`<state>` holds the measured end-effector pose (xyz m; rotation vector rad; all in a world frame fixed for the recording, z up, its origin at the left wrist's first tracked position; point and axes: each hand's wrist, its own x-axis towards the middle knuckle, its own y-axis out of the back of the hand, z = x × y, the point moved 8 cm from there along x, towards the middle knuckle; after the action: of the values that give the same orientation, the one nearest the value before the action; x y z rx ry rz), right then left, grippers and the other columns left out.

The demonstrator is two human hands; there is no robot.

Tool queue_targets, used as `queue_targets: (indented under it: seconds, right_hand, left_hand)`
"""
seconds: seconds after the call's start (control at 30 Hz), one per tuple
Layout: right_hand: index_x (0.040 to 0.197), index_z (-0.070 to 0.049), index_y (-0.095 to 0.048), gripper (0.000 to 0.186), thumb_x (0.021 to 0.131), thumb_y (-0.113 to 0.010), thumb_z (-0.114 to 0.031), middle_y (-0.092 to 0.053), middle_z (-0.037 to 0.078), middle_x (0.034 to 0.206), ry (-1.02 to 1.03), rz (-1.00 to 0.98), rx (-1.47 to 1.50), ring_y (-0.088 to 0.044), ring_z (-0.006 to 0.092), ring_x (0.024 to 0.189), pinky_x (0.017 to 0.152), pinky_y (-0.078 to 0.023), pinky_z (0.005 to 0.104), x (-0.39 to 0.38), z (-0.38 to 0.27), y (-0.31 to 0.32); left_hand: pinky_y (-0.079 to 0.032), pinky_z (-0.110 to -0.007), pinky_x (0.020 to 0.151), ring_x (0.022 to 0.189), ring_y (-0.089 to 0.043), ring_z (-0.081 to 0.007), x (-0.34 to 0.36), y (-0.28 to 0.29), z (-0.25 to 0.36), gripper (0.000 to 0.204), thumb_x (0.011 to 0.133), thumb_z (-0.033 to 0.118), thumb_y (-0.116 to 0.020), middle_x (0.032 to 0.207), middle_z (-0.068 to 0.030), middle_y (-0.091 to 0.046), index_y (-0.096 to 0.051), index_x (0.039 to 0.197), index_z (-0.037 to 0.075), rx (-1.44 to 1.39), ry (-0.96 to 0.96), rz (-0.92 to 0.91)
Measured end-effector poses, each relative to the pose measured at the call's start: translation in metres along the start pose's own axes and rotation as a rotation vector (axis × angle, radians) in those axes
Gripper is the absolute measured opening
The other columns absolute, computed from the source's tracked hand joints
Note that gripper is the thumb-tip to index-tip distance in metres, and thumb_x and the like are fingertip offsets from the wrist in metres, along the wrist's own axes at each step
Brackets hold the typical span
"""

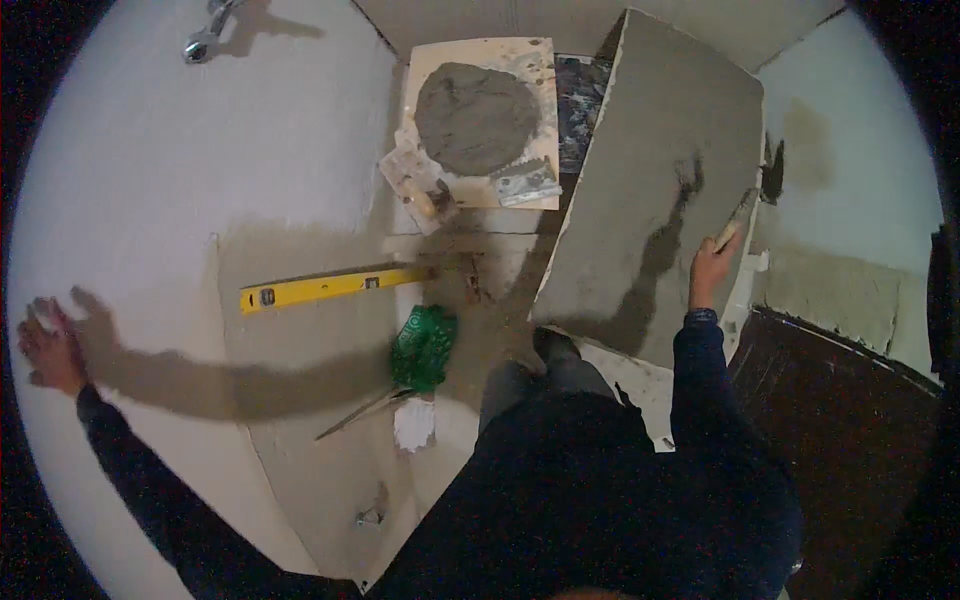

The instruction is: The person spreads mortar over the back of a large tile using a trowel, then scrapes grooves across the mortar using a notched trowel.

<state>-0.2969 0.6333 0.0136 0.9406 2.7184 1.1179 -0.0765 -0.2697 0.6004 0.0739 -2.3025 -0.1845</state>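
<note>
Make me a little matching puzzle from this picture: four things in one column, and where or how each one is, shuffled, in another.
Things:
1. long yellow spirit level
2. crumpled green bundle
3. round grey mortar-like mound
4. right hand

Places and states:
A. closed around a pale tool handle
B. just below the level in the picture
C. listed thing nearest the outspread left hand
D. on a pale rectangular board

Pairs: 1-C, 2-B, 3-D, 4-A
</note>
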Motion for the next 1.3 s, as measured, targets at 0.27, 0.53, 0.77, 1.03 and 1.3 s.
queue_targets:
  seconds: [0.27, 0.53, 0.77, 1.03, 1.3]
  right_hand:
    - [0.114, -0.006, -0.05, 0.029, 0.086, -0.047, -0.018, -0.054, 0.006, 0.069, -0.157, -0.44, -0.151, -0.053, 0.0172, 0.056, 0.047, -0.043, 0.0327, -0.049, 0.163, -0.038]
    - [0.107, -0.007, -0.053, 0.027, 0.086, -0.054, -0.024, -0.045, 0.0, 0.058, -0.609, -0.653, 0.29, -0.044, 0.0105, 0.044, 0.038, -0.038, 0.0273, -0.153, 0.14, 0.013]
    - [0.106, -0.008, -0.053, 0.032, 0.088, -0.055, -0.033, -0.043, -0.002, 0.056, -0.772, -0.615, 0.081, -0.042, 0.0088, 0.042, 0.038, -0.037, 0.0252, -0.206, 0.07, 0.091]
    - [0.109, -0.012, -0.054, 0.03, 0.09, -0.053, -0.035, -0.04, -0.004, 0.055, -0.725, -0.549, 0.076, -0.035, 0.0056, 0.039, 0.034, -0.03, 0.0228, -0.216, 0.072, 0.067]
    - [0.123, -0.006, -0.051, 0.041, 0.092, -0.049, -0.033, -0.051, -0.003, 0.066, -0.613, -0.763, 0.166, -0.047, 0.0062, 0.054, 0.045, -0.039, 0.0213, -0.203, -0.034, 0.068]
  left_hand:
    - [-0.041, -0.037, 0.09, 0.104, -0.054, -0.0279, -0.248, 0.07, 0.369, 0.046, 0.081, 0.028, -0.062, 0.112, -0.0161, -0.057, -0.052, 0.12, 0.006, -1.444, 0.12, -0.679]
    - [-0.045, -0.043, 0.078, 0.09, -0.058, -0.034, -0.457, 0.16, 0.644, 0.048, 0.079, 0.036, -0.056, 0.094, -0.013, -0.062, -0.053, 0.116, 0.007, -1.962, 0.063, -1.081]
    - [-0.039, -0.046, 0.091, 0.105, -0.051, -0.0349, -0.448, 0.134, 0.706, 0.058, 0.08, 0.037, -0.055, 0.123, -0.0194, -0.047, -0.042, 0.127, 0.005, -1.218, 0.532, -0.868]
    - [-0.037, -0.039, 0.095, 0.1, -0.053, -0.0304, -0.461, 0.062, 0.756, 0.046, 0.082, 0.038, -0.055, 0.115, -0.0149, -0.052, -0.05, 0.116, 0.007, -1.128, -0.515, -1.029]
    - [-0.041, -0.034, 0.089, 0.104, -0.052, -0.0208, -0.401, 0.265, 0.565, 0.037, 0.091, 0.029, -0.043, 0.112, -0.0076, -0.054, -0.048, 0.117, 0.003, -2.4, 1.357, -2.012]
